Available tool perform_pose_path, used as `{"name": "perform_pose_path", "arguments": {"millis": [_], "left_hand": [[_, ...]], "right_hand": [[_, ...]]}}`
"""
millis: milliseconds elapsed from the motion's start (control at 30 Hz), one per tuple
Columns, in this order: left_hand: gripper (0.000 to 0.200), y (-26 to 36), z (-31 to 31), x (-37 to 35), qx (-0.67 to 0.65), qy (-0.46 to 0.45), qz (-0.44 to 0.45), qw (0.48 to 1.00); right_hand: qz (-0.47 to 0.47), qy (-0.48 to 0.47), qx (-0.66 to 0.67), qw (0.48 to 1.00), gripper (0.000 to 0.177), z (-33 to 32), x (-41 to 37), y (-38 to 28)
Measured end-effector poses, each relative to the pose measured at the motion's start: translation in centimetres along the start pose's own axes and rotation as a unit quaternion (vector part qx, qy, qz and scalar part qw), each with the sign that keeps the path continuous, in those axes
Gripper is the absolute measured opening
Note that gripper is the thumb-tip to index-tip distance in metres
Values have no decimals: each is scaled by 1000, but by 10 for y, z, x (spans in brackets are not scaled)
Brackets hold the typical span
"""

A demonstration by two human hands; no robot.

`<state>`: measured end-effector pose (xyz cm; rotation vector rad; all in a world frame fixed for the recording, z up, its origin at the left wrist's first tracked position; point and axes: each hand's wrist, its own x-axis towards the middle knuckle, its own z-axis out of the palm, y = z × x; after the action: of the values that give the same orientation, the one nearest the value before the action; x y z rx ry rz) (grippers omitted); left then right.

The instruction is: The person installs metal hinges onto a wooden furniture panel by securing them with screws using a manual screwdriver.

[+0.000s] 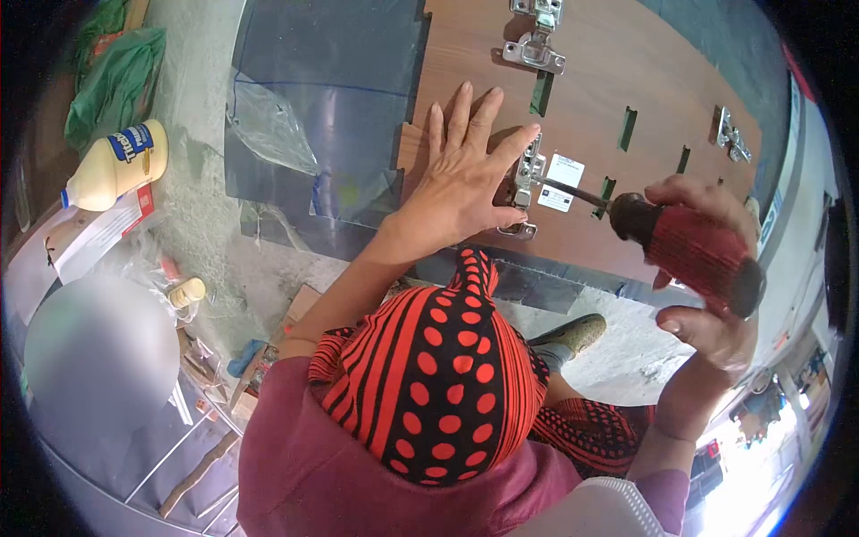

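My left hand (461, 183) lies with spread fingers on a brown wooden panel (582, 76), its thumb and index finger at either end of a metal hinge (528, 174). My right hand (716, 259) is wrapped round the thick red and black handle of a screwdriver (693, 246). The screwdriver's shaft points left, and its tip reaches the hinge between the fingers of my left hand. A white label (562, 182) sits just right of that hinge. Another hinge (537, 40) is at the panel's top, and a third hinge (732, 134) at its right.
Dark sheeting (340, 116) with clear plastic lies left of the panel. A yellowish bottle (121, 166), a green bag (112, 85) and a small bottle (187, 293) are at the left. A shoe (577, 333) shows below the panel. Metal bars (170, 456) are at lower left.
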<state>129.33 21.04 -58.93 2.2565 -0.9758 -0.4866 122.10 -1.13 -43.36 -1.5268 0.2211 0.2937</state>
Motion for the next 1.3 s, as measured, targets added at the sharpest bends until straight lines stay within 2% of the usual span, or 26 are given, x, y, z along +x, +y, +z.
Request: {"name": "perform_pose_path", "arguments": {"millis": [33,133,167,233,267,367,400,433,467,500,533,567,600,633,700,733,800,833,900,967,1033,1100,1167,1300], "left_hand": [[92,0,0,0,0,-1,-1,1000],[92,0,0,0,0,1,2,1000],[92,-1,1,0,0,5,5,1000],[92,0,0,0,-2,3,3,1000],[93,1,0,1,-4,2,0,1000],[93,0,0,0,4,-3,-1,1000],[93,0,1,0,4,-3,-1,1000],[93,-1,2,0,4,1,0,1000],[93,-1,2,0,5,5,1,1000],[93,-1,2,-1,4,5,1,1000],[93,0,1,-1,2,4,2,1000],[93,0,0,-1,0,3,3,1000],[93,0,0,-1,-1,4,3,1000],[93,0,1,-1,0,4,2,1000],[93,-1,1,0,1,4,0,1000],[92,-1,1,0,-4,5,0,1000],[92,-1,1,-1,-10,5,0,1000],[92,-1,1,-2,-17,7,2,1000],[91,-1,1,-1,-24,11,7,1000],[91,-1,1,-2,-28,7,4,1000],[91,-1,2,-1,-28,11,4,1000],[92,-1,2,-2,-28,14,2,999],[92,-1,2,-2,-25,17,3,1000],[92,-2,3,-2,-23,20,6,1000]], "right_hand": [[0,-1,0,1000,78,-1,0,1],[-112,-92,-224,964,70,-8,-2,7],[-112,-91,-225,964,70,-3,-1,7],[-113,23,-6,993,53,13,3,6],[-113,24,-6,993,53,14,3,4],[-58,17,-21,998,54,9,4,-1],[-126,-55,-147,980,59,0,7,3],[-191,-126,-268,936,66,-4,8,7],[-181,-69,-272,943,68,3,3,8],[-181,-69,-272,943,68,6,4,10],[-153,-9,-165,974,65,10,4,12],[-123,52,-55,990,62,14,5,12],[-73,97,-3,993,62,23,3,7],[-73,96,-4,993,62,20,3,4],[-136,28,-219,966,62,8,2,-1],[-137,27,-218,966,62,1,1,-2],[-243,-54,-226,942,71,-10,1,-2],[-242,-54,-226,942,71,-7,0,-1],[-271,6,-161,949,63,4,-4,1],[-278,6,-173,945,57,12,1,-2],[-226,-35,-260,938,55,16,5,-5],[-248,-35,-227,941,54,23,10,5],[-213,-56,-256,941,55,24,10,8],[-202,-58,-236,949,55,23,15,11]]}}
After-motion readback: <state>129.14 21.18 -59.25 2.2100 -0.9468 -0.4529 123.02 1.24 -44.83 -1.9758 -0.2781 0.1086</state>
